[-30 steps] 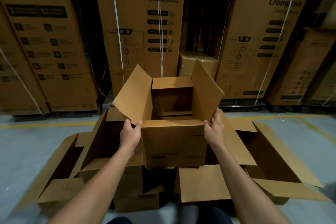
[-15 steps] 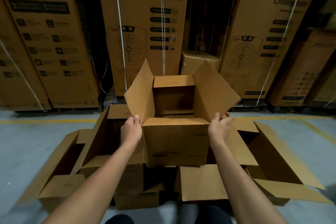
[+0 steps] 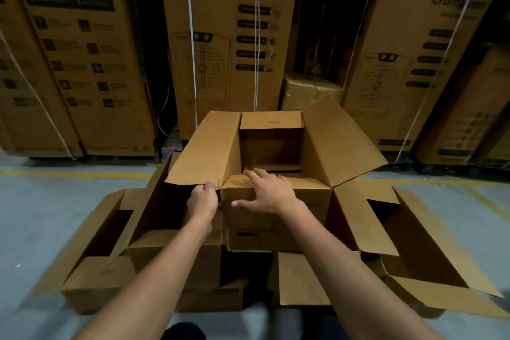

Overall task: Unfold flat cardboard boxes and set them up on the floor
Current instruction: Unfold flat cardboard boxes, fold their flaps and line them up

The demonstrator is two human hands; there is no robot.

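Note:
An opened brown cardboard box (image 3: 278,218) stands in front of me on top of other set-up boxes, its mouth facing up. Its left flap (image 3: 204,146) and right flap (image 3: 336,141) are spread outward and the far flap stands upright. My left hand (image 3: 202,201) pinches the near corner of the left flap, where it meets the near flap. My right hand (image 3: 266,192) lies flat with spread fingers on the near flap, pressing it over the box's front edge.
Several open boxes lie on the grey floor around the one I hold: one at the left (image 3: 93,251), one at the right (image 3: 414,246), one low in front (image 3: 300,281). Tall strapped Crompton cartons (image 3: 229,44) form a wall behind. A yellow floor line (image 3: 69,174) runs across.
My right hand left the right flap and moved left onto the near flap. The side flaps have spread wider outward. My left hand stays at the left flap's near corner.

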